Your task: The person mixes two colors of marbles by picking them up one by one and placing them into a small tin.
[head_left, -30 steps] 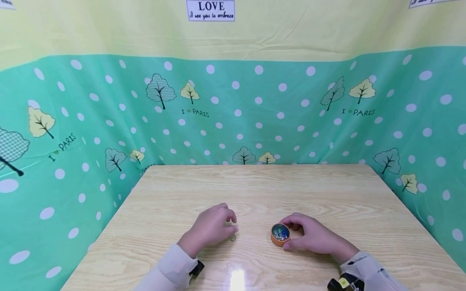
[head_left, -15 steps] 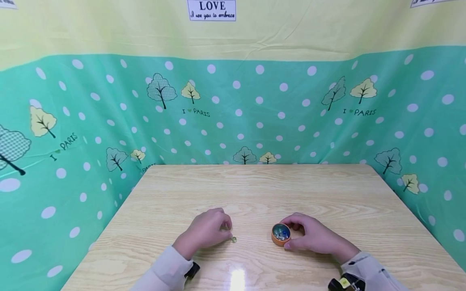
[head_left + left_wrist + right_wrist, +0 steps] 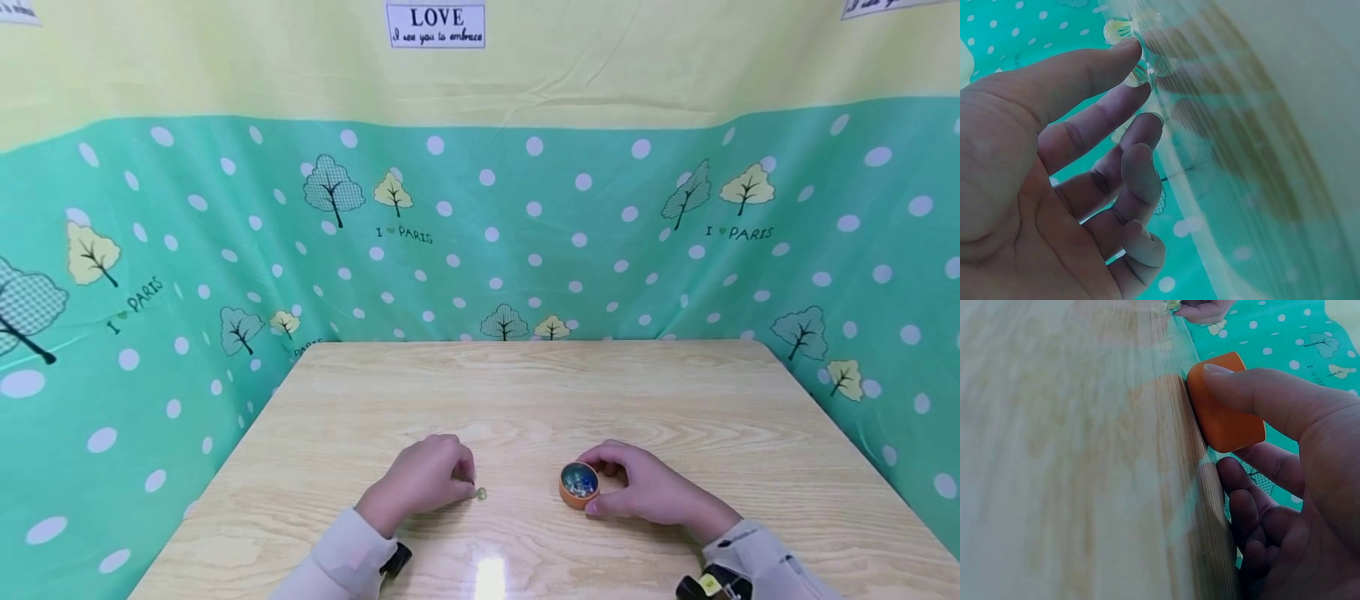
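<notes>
With thumb and index finger, my left hand [image 3: 423, 477] pinches a clear marble [image 3: 1139, 76] at the tabletop. A second clear marble [image 3: 1117, 30] with yellowish streaks lies just beyond the thumb tip; in the head view a greenish marble [image 3: 482, 493] shows beside the fingertips. My right hand [image 3: 637, 483] grips a small round orange container [image 3: 576, 498] by its side, thumb in front and index finger behind. Blue and clear glass pieces [image 3: 580, 479] fill its inside. The right wrist view shows the container's orange wall [image 3: 1229, 409] standing on the table; its contents are hidden there.
A light wood-grain table [image 3: 525, 392] carries everything. Green polka-dot cloth [image 3: 450, 225] with printed trees hangs behind it and along both sides. A bright light reflection [image 3: 490, 575] lies near the front.
My left hand has drawn back slightly left and lower, and its thumb and index finger have closed together by the marbles. My right hand and the orange container have stayed in place.
</notes>
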A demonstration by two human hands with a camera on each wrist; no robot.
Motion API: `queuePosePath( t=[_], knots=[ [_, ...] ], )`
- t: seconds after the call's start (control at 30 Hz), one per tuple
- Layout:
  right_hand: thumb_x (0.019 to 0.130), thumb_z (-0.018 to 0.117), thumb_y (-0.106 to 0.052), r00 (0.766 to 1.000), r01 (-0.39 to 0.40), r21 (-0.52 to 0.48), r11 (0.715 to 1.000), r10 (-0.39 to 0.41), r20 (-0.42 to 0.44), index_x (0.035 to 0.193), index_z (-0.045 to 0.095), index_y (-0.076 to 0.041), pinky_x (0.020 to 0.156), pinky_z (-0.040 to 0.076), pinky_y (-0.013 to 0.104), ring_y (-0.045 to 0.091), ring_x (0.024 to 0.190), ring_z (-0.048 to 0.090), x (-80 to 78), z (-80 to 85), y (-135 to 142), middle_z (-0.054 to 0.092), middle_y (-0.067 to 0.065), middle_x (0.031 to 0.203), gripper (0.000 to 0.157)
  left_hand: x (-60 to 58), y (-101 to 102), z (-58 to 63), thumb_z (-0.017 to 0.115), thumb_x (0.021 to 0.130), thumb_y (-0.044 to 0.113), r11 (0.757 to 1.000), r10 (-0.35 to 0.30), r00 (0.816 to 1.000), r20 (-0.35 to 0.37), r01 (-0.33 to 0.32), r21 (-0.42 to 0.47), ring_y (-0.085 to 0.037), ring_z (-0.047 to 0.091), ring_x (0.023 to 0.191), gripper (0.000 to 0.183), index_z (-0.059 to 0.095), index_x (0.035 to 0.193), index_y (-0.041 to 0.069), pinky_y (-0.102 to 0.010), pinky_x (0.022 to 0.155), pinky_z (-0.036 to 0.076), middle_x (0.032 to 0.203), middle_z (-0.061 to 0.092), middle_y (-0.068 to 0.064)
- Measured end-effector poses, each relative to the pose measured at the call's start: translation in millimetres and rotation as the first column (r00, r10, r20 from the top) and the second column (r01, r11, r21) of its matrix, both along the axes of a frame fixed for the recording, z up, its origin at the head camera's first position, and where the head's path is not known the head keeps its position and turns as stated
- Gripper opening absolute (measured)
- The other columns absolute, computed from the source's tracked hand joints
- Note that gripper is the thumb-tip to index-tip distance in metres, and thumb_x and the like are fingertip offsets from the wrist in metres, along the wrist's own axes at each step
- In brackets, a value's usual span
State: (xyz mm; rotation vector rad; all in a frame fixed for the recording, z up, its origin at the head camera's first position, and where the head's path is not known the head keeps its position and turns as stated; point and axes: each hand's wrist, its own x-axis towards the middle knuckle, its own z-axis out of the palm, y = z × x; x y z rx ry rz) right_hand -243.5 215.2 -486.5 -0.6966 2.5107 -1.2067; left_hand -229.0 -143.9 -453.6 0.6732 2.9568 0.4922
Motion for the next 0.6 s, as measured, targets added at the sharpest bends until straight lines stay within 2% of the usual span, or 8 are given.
queuePosePath(
  t=[0.2,0.6],
  knots=[
    [0.08,0.089,-0.043,1.0,0.012,0.019,1.0,-0.012,0.003,0.125,0.068,-0.032,0.088,0.045,0.026,0.015,0.105,0.055,0.0,-3.3,1.4,0.065,-0.008,0.116,0.051,2.2,1.5,1.2,0.087,0.083,0.03,1.0,-0.007,1.0,-0.006,0.007,-0.004,-0.004,0.05,0.074,0.02,0.069,0.075,0.03,-0.026,0.064,0.044,0.083,0.06,0.013],
    [0.08,0.089,-0.043,1.0,0.01,0.021,1.0,-0.01,0.004,0.125,0.068,-0.03,0.089,0.045,0.027,0.017,0.106,0.055,-1.0,-1.6,0.9,0.065,-0.008,0.116,0.052,0.7,2.5,-1.0,0.087,0.083,0.029,1.0,-0.016,1.0,-0.027,0.015,-0.015,-0.004,0.05,0.074,0.02,0.069,0.074,0.031,-0.026,0.064,0.043,0.082,0.06,0.013]
  ],
)
